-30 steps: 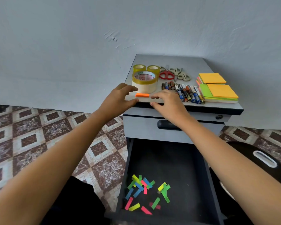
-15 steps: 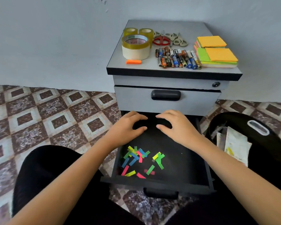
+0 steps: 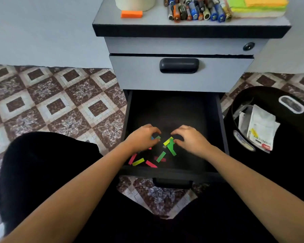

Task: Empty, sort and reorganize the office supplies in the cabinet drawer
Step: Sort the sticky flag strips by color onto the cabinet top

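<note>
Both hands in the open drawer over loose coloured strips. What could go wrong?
1. The strips overlap in mixed colours; the left hand and right hand may pinch several together.
2. Strips by the drawer front wall lie outside both hands, easily missed.
3. Batteries sit near the cabinet top edge; a bump might drop them in.

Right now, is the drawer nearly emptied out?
Nearly. Batteries, sticky notes and an orange tab stack already sit on the cabinet top. Left hand and right hand are curled over coloured tabs in the open drawer. To do: lift out those scattered tabs, then sort and refill.
</note>
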Available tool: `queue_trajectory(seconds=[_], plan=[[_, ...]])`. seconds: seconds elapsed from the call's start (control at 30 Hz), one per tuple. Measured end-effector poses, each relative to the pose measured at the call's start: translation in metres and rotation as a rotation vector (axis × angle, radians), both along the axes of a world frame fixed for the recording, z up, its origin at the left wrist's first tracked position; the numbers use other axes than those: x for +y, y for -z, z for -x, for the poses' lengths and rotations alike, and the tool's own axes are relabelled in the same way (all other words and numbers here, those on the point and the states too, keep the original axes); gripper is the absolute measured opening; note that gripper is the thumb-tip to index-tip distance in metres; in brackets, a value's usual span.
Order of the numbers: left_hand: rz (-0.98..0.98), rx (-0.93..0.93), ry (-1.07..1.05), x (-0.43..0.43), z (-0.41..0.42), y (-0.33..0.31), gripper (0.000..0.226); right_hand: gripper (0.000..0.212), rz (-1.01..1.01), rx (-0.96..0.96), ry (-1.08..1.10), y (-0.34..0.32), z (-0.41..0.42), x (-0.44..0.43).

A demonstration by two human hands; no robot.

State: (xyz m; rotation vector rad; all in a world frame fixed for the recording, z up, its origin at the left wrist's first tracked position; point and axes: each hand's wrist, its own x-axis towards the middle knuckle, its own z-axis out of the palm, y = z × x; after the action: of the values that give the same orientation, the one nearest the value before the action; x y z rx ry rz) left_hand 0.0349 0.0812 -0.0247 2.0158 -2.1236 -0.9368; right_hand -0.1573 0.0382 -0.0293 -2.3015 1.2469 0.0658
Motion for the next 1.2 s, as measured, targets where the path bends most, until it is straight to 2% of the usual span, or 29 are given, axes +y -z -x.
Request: queue_trajectory(seconds=[0.37,0.53,0.73,0.9,1.0,1.2], plan=[[-0.027,-0.081,0.113,-0.003,0.017,0.044,0.035,0.037,-0.042,0.111,-0.083,0.044,0.001,-0.003],[-0.013,-0.241,0.226,-0.006,0.025,0.054,0.042,0.04,-0.065,0.158,-0.064,0.053,0.008,-0.005],[0.015,-0.364,0.253,-0.006,0.024,0.057,0.039,0.037,-0.026,0.188,-0.068,0.055,0.014,-0.005],[0.061,-0.384,0.245,-0.006,0.024,0.057,0.038,0.039,0.065,0.157,-0.112,0.054,0.012,-0.002],[0.067,-0.395,0.238,-0.004,0.023,0.058,0.038,0.039,0.074,0.216,-0.185,0.053,0.009,0.0],[0.12,-0.388,0.21,-0.004,0.025,0.058,0.035,0.03,0.069,0.198,-0.071,0.059,0.013,-0.001]])
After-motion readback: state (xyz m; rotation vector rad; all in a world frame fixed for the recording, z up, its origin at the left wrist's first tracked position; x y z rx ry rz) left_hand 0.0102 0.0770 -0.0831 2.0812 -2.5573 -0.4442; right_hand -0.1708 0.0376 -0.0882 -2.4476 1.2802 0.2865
